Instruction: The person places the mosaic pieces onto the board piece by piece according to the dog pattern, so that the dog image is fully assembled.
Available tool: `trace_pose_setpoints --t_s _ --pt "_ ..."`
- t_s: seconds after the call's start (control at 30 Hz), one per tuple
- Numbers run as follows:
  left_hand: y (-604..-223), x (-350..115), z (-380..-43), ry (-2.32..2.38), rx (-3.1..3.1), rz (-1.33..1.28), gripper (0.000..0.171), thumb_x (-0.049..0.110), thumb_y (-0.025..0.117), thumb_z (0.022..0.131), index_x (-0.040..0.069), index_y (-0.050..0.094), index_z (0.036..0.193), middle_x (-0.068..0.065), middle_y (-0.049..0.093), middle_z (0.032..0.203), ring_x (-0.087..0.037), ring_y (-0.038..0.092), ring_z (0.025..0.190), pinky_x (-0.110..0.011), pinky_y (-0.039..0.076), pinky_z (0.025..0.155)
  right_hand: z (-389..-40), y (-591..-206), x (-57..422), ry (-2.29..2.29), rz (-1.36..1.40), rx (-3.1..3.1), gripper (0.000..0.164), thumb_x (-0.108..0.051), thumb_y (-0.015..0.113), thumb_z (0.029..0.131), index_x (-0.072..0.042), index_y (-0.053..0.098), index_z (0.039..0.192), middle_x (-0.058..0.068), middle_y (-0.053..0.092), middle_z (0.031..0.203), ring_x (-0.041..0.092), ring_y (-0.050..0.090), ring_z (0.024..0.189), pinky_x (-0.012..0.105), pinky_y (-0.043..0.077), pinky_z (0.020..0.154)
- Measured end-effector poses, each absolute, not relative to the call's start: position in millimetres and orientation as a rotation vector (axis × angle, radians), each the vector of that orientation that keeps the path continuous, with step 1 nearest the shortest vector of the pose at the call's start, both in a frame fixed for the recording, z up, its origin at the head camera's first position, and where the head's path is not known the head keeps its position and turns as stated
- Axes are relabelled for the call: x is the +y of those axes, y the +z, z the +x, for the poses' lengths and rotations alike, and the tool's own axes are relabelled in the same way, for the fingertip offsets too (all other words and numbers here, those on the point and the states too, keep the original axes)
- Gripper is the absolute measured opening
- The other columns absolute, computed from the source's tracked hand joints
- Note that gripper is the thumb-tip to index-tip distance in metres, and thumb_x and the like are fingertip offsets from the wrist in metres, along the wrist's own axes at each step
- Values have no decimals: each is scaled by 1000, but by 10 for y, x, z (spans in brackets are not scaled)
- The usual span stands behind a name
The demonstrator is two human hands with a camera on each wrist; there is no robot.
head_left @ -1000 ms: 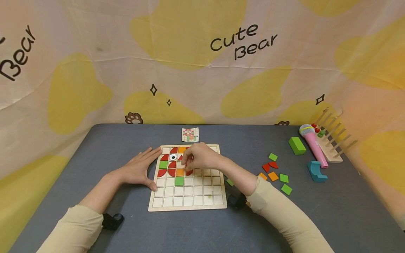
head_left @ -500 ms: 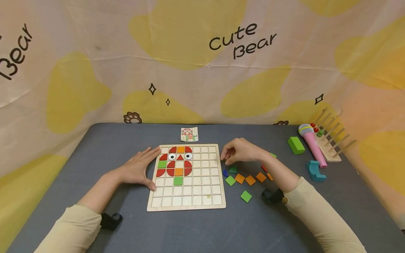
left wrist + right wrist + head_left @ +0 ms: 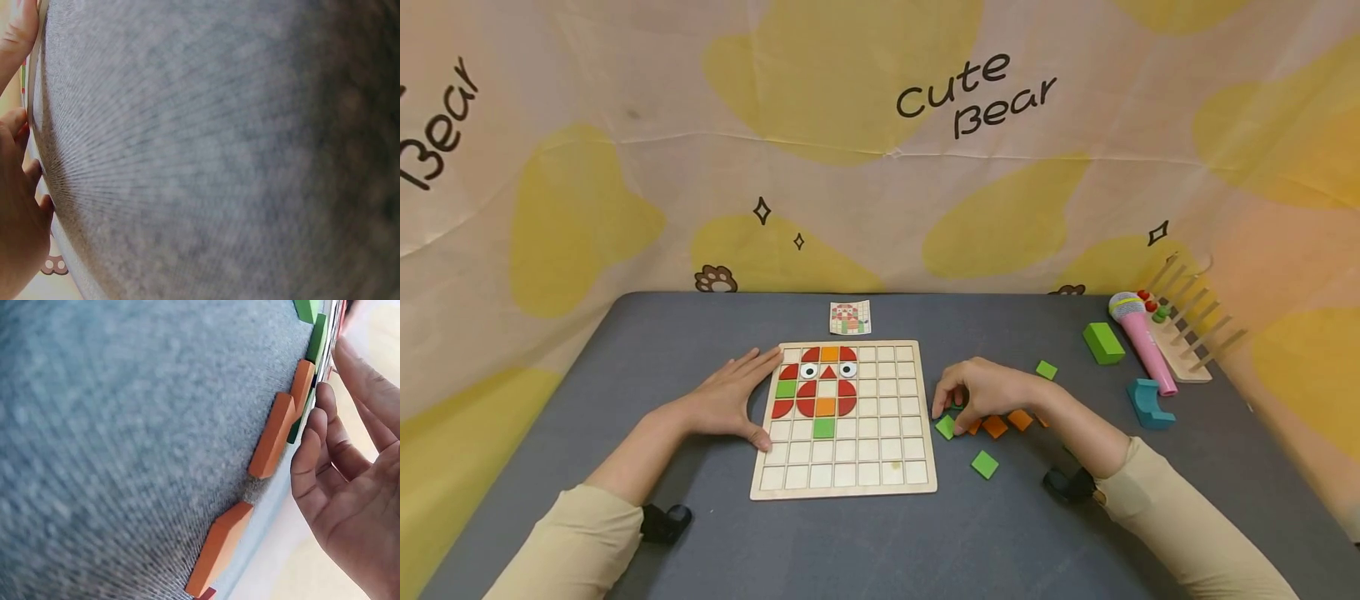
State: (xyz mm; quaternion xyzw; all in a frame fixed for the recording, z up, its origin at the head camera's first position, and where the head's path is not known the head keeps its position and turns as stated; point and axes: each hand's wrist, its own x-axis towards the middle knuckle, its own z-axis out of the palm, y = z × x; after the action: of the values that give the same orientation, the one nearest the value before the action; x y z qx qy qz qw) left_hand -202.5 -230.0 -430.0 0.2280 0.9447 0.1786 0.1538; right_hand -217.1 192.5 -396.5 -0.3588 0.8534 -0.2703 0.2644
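Note:
A wooden grid board (image 3: 883,467) lies on the table, its upper left squares filled with red, orange and green tiles and two round eye pieces (image 3: 847,369). My left hand (image 3: 722,404) rests along the board's left edge, thumb and fingers spread; the left wrist view catches its fingers at the rim. Right of the board, my right hand (image 3: 988,390) reaches down with thumb and index finger apart over a green square tile (image 3: 945,427). Behind those fingers a darker green piece is partly hidden. In the right wrist view, orange tiles (image 3: 272,434) lie beside the fingers, the lower ones bent.
A small picture card (image 3: 850,317) lies behind the board. Other green tiles (image 3: 985,464) are scattered at right. Farther right are a green block (image 3: 1103,343), a pink toy microphone (image 3: 1144,346), a teal curved block (image 3: 1148,406) and a pegged wooden rack (image 3: 1187,354).
My right hand has left the board, where a second eye piece now shows, and moved right, then down to the loose tiles. My left hand has stayed at the board's edge.

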Motion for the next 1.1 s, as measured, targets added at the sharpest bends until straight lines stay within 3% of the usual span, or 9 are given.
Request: trace_pose_setpoints --t_s 0.53,0.73,0.9,1.1 --pt "-4314 -2307 -2033 517 2711 662 139 70 84 54 10 16 159 -12 11 168 -46 8 154 -70 11 119 -2148 -4017 1861 -675 -1084 2310 23 -14 86 74 -22 73 91 -2 63 89 11 56 80 20 50 70" --pt "-4299 -2302 -2028 519 2708 658 139 71 84 54 10 16 159 -12 12 168 -45 8 154 -69 11 120 -2146 -4013 1842 -667 -1071 2332 23 -16 87 72 -22 68 83 -5 62 84 8 52 69 19 47 61" --pt "-4291 -2302 -2026 523 2707 654 139 70 84 54 9 17 159 -13 12 168 -46 8 153 -69 11 120 -2139 -3993 1818 -697 -1009 2320 18 -15 85 75 -21 68 79 -7 64 75 7 53 61 20 46 56" --pt "-4296 -2306 -2029 519 2711 661 139 70 84 54 9 17 159 -13 13 168 -46 9 153 -70 12 119 -2137 -3929 1773 -752 -1021 2295 14 -13 83 78 -19 70 78 -7 67 73 6 57 63 20 49 58"
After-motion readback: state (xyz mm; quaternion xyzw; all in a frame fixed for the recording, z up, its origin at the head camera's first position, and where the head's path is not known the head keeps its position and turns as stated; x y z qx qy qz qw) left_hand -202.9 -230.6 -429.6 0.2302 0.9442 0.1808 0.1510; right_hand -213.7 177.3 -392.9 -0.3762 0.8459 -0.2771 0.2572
